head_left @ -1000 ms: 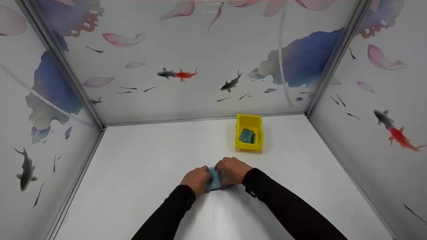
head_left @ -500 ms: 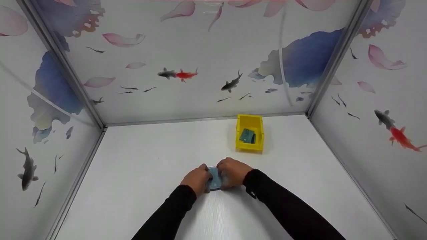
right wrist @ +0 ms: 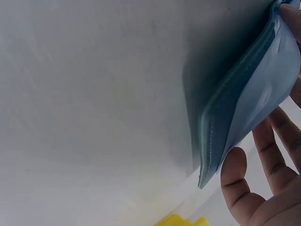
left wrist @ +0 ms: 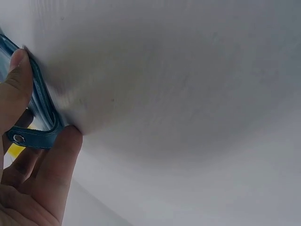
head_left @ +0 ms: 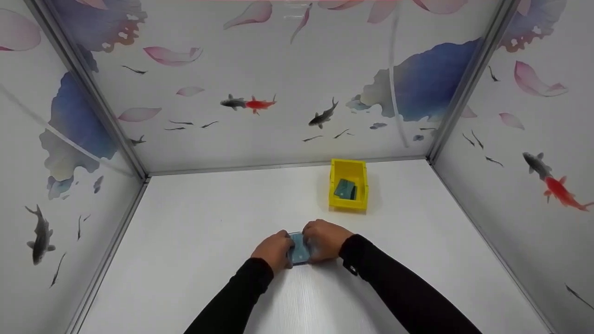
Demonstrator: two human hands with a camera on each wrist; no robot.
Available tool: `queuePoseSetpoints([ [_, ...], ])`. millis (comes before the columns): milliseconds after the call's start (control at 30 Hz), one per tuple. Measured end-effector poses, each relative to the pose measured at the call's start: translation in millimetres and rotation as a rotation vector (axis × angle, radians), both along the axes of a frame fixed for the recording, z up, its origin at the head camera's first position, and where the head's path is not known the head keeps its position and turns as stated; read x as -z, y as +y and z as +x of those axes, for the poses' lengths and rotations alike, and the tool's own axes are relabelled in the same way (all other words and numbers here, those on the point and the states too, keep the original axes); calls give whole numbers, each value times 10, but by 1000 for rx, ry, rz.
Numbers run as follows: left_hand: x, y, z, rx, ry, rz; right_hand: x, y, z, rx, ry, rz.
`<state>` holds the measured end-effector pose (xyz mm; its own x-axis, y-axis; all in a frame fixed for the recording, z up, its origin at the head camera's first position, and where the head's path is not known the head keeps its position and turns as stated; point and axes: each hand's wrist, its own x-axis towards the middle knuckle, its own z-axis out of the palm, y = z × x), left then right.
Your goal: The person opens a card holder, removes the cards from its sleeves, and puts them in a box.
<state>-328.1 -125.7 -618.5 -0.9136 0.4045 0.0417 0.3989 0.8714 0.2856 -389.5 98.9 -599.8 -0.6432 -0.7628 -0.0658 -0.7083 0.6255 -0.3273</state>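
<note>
Between both hands, low over the white table, is a teal card holder (head_left: 299, 248) with stitched edges and clear plastic sleeves. My left hand (head_left: 273, 253) grips its left side. In the left wrist view the thumb lies over the edge, and a short strap with a metal snap (left wrist: 35, 137) shows by the fingers. On the right side, my right hand (head_left: 327, 239) holds the other half. The right wrist view shows its fingers at the clear sleeve (right wrist: 265, 94), which bows away from the teal cover (right wrist: 221, 117). Part of the holder is hidden behind the hands.
Beyond the right hand, near the back wall, stands a yellow bin (head_left: 348, 204) holding teal card-like items (head_left: 344, 189). White printed walls (head_left: 278, 139) enclose the white table (head_left: 209, 222) at the back and on both sides.
The right hand has shifted very slightly to the right, showing a little more of the holder's face. The left hand keeps its grip, and the bin stays in place.
</note>
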Motion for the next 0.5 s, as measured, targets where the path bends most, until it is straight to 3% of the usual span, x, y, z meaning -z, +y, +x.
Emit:
queuePoseSetpoints([
  [200,43,-4,-18,9,10,0,-23,22,18,22,-9,1],
  [500,-1,17,12,7,9,-25,-54,182,4,94,-49,-21],
])
